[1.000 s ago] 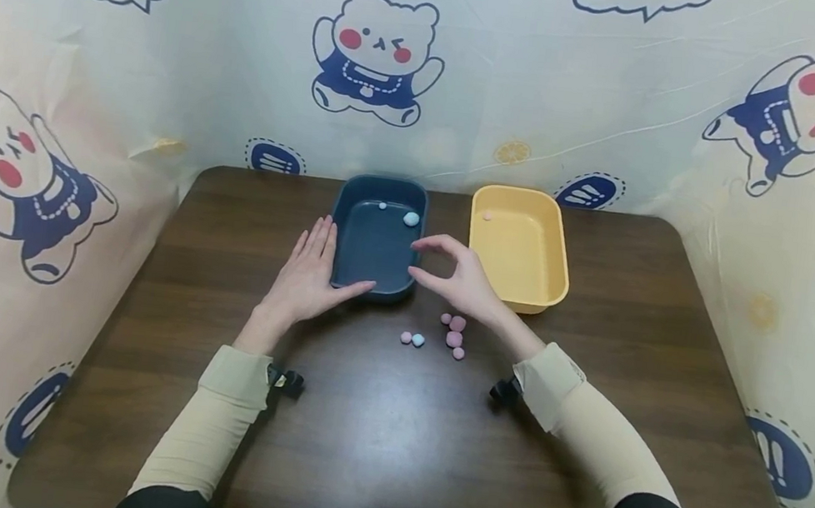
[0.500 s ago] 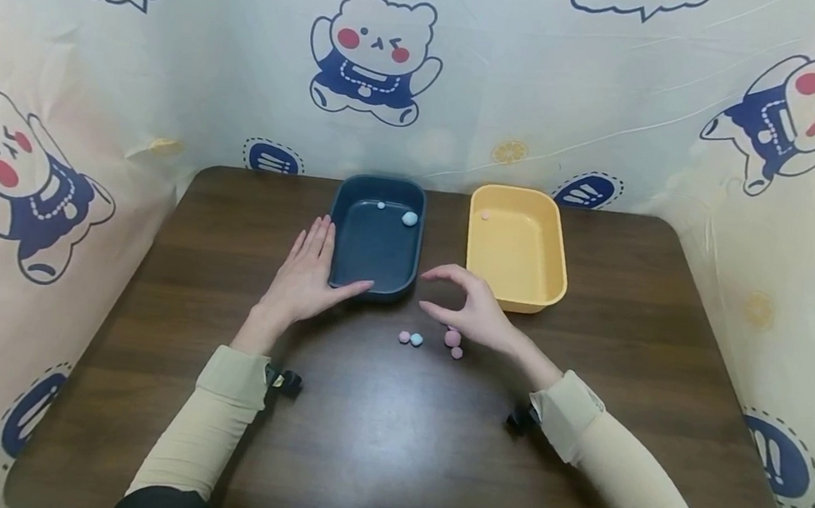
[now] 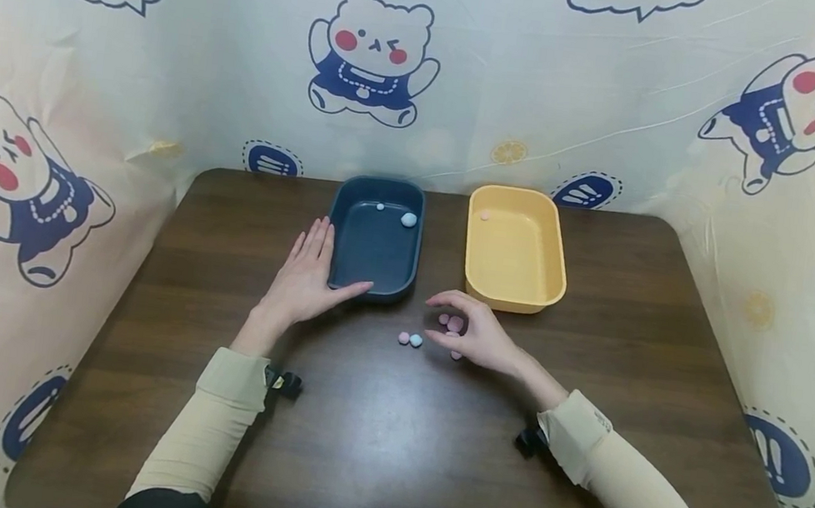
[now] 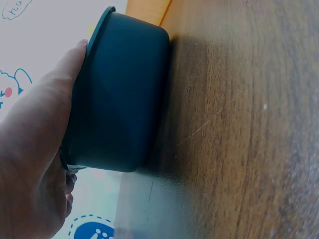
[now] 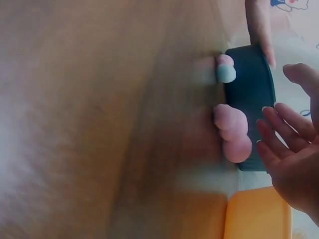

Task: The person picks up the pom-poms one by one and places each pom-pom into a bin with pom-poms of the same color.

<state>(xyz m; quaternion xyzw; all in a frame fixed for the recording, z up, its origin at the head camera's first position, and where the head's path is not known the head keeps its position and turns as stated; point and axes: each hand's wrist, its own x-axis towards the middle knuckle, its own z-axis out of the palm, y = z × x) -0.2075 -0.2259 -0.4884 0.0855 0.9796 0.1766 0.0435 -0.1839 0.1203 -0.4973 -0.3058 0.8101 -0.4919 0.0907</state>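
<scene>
My left hand [image 3: 302, 277] lies against the left side of the dark blue tub [image 3: 374, 257], fingers straight, with the thumb along its front rim. In the left wrist view that thumb reaches the rim of the tub [image 4: 119, 94]. My right hand [image 3: 479, 336] hovers over a cluster of small pink balls [image 3: 456, 324] on the table, thumb and fingers apart, nothing between them; it partly covers the cluster. Just left of it sit a pink ball [image 3: 404, 338] and a light blue ball [image 3: 416, 340], side by side. The right wrist view shows the pink cluster [image 5: 233, 130] beyond the spread fingers.
Inside the blue tub are a small pale ball [image 3: 380, 206] and a larger light blue one [image 3: 409, 220]. A yellow tub [image 3: 523, 263] stands to its right, holding one pink ball [image 3: 485, 215]. A printed curtain [image 3: 475, 60] hangs behind the brown table [image 3: 244, 227].
My right hand has moved from the blue tub's right rim down and rightward to the pink balls, fingers still apart. The left hand has stayed at the tub.
</scene>
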